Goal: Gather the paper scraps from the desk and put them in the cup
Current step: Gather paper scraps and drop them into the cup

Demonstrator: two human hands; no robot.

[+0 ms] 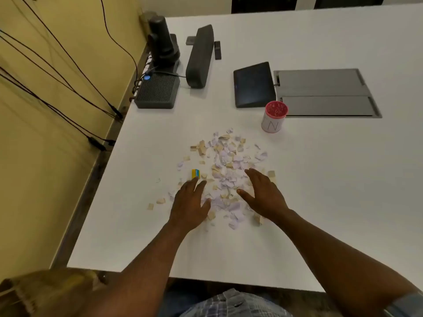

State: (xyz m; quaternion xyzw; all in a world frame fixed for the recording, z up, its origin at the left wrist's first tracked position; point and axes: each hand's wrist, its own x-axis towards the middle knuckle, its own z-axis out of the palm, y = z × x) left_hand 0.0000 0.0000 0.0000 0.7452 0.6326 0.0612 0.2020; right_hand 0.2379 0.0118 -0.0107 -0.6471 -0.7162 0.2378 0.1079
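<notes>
Several white and tan paper scraps (229,161) lie in a loose heap in the middle of the white desk (332,191). A white cup (273,120) with a red inside stands upright beyond the heap, to its right. My left hand (191,202) lies flat on the near left side of the heap, fingers spread. On the near right side rests my right hand (263,193), also flat with fingers apart. Both hands hold nothing. A small yellow and blue piece (195,173) sits just beyond my left fingertips.
At the back left stand a dark router box (158,91), a camera (162,40) and a long speaker bar (200,56). A dark tablet stand (253,84) and a grey cable hatch (325,92) sit behind the cup. The desk's left edge runs along a yellow wall with cables.
</notes>
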